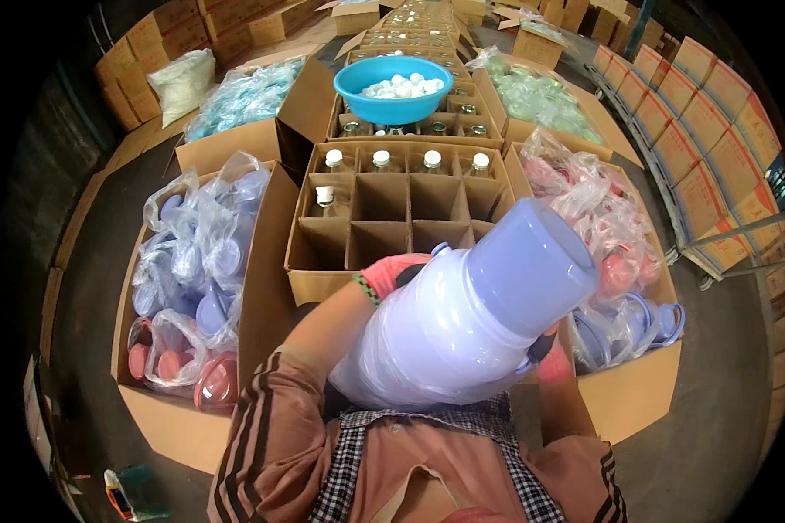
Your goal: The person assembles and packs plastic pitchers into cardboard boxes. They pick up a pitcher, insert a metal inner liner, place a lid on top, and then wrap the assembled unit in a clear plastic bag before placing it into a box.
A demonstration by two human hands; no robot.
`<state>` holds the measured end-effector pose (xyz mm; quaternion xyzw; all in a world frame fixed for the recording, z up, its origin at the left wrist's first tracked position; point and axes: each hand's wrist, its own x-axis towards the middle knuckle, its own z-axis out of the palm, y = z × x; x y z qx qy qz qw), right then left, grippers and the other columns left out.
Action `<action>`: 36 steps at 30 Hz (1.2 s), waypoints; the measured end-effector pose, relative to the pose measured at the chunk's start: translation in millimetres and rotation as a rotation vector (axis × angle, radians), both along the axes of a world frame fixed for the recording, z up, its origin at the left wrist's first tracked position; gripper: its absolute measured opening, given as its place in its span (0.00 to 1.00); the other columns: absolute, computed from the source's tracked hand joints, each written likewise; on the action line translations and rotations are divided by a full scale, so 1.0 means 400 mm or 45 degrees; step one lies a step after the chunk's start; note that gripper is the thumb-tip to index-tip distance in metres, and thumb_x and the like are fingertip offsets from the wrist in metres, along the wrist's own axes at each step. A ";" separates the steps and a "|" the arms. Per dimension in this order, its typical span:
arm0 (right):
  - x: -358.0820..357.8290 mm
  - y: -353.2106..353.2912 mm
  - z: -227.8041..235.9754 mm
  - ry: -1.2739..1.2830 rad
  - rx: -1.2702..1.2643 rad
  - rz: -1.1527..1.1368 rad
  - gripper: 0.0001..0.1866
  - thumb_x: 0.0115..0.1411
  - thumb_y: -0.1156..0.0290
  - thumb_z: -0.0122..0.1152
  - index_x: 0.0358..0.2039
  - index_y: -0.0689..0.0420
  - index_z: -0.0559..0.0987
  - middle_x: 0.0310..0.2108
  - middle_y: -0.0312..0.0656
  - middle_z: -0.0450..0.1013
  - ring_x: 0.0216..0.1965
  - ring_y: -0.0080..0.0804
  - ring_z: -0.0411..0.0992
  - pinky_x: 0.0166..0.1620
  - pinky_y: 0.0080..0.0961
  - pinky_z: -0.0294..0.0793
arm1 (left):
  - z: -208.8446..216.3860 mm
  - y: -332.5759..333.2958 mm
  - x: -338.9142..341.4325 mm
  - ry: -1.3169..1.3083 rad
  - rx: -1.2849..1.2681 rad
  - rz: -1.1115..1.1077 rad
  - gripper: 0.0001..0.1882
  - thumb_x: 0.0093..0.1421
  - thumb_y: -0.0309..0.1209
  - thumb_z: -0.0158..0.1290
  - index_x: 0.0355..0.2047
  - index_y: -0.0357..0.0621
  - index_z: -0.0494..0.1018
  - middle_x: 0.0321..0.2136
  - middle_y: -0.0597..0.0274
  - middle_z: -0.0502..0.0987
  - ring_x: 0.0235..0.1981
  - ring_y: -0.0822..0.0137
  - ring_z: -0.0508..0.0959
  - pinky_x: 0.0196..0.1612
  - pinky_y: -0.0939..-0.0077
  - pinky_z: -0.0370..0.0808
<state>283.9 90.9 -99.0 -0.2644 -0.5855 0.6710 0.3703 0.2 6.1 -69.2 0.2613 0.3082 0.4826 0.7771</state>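
A large lavender vacuum flask (pixel 445 331) with a darker lavender cup-shaped lid (pixel 532 270) lies tilted across my chest, its lid pointing up to the right. Clear plastic film seems to wrap its lower body. My left hand (pixel 396 274), in a pink glove with dark fingertips, grips the flask's far left side. On its right side, near the handle mounts, my right hand (pixel 549 356) holds it in a matching glove; most of its fingers are behind the flask. Just ahead stands a divided cardboard box (pixel 323 283) with several white-capped bottles (pixel 381 162) in its far cells.
A blue basin (pixel 358 94) of white caps rests on another box of bottles. At left, a carton (pixel 253 331) holds bagged lavender and red plastic parts; at right, another carton (pixel 632 392) holds similar ones. A cart (pixel 706 281) of stacked boxes stands far right.
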 end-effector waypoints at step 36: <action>0.113 -0.025 0.436 -0.743 1.412 0.767 0.58 0.27 0.46 0.68 0.58 0.47 0.49 0.57 0.59 0.44 0.54 0.63 0.48 0.53 0.50 0.52 | 0.059 -0.116 0.081 1.698 0.681 0.400 0.18 0.44 0.38 0.59 0.29 0.37 0.70 0.18 0.53 0.70 0.19 0.64 0.68 0.26 0.75 0.68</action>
